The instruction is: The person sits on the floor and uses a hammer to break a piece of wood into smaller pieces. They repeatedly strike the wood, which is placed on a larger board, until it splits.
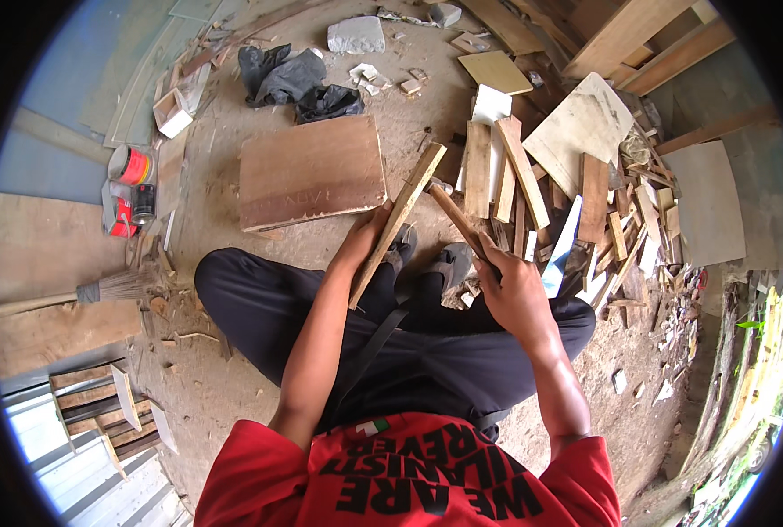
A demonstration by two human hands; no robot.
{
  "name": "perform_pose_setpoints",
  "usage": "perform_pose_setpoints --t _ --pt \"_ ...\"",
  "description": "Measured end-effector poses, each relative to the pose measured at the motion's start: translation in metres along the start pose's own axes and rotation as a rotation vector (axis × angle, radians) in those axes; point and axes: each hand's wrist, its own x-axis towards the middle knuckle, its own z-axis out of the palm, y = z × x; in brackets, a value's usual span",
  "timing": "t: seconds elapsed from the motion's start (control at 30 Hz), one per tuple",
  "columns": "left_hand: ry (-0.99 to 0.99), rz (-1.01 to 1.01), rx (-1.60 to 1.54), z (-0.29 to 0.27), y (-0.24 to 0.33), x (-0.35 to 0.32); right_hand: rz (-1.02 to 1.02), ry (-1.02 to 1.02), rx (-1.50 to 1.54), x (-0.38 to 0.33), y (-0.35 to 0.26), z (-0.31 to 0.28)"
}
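Work from the pale, narrow, squared wooden strip. It stands at a slant in front of you, its far end ahead of your left hand and its near end back toward your lap. Your left hand grips the strip near mid-length from the left side; its fingertips are hidden behind the wood. Hold this grip firm so that the strip does not roll or swing.

Your right hand is closed around the brown wooden handle of a slim tool, probably a hammer. The tool's far end lies ahead and to the left of that hand, close beside the strip; whether the two touch cannot be told. For good control, hold the handle well back and bring the tool square to the wood, clear of the left fingers.

Just ahead and left of your left hand lies a reddish-brown, box-like wooden block; it should give steadier support than a strip held in the air. The dark grey shoes lie between your hands, so angle any blow away from them. Ahead and right of your right hand is a loose heap of mixed wood offcuts; allow elbow room there.
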Motion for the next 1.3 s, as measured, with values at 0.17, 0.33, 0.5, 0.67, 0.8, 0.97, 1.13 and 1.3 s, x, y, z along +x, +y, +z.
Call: perform_pose_setpoints --t 0.17,0.33,0.5,0.67,0.8,0.97,1.13,1.3 --pt "0.145 -0.037 0.137 0.000 -0.001 0.003 0.017 -0.033 -0.087 -0.001 -0.004 0.000" --pt "0.073 -0.059 -0.073 -0.008 -0.010 0.019 -0.034 0.001 -0.121 0.013 -0.011 0.005" --pt "0.049 -0.018 -0.099 -0.010 -0.002 0.018 -0.018 -0.017 -0.078 0.019 -0.010 0.004" --pt "0.181 0.390 0.118 0.000 0.004 0.006 -0.024 -0.030 0.001 0.022 -0.016 0.002" --pt "0.160 0.456 0.348 -0.002 0.001 0.006 -0.042 -0.012 -0.003 0.022 -0.014 0.002" --pt "0.068 0.352 0.299 -0.008 -0.008 0.006 0.039 -0.128 -0.054 0.025 -0.012 -0.008" --pt "-0.020 0.342 0.114 -0.008 -0.013 0.004 -0.009 -0.143 -0.005 0.025 -0.008 -0.020" --pt "-0.097 0.274 0.053 -0.008 -0.008 0.003 0.010 -0.195 0.006 0.029 -0.002 -0.029"
